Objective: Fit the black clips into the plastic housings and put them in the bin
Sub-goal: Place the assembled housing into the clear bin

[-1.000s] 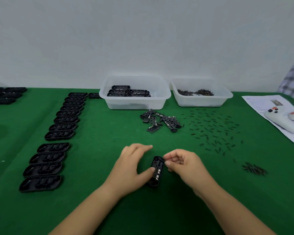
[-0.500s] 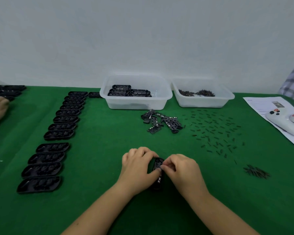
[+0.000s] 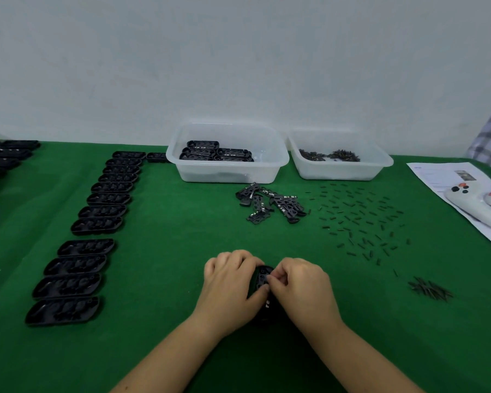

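A black plastic housing lies on the green table near the front, mostly hidden between my hands. My left hand grips its left side with curled fingers. My right hand pinches at its top face with thumb and fingertips; whether a clip is under them I cannot tell. A pile of black clips lies further back at the middle. A clear bin behind it holds several finished housings. A long column of empty housings runs down the left side.
A second clear bin at the back right holds small dark parts. Small black pins are scattered to the right, with a small heap nearer. White controllers rest on paper at the right edge. More housings sit far left.
Both hands have closed in over the housing, covering most of it. Another person's hand seen at the far left half a second ago is gone from view.
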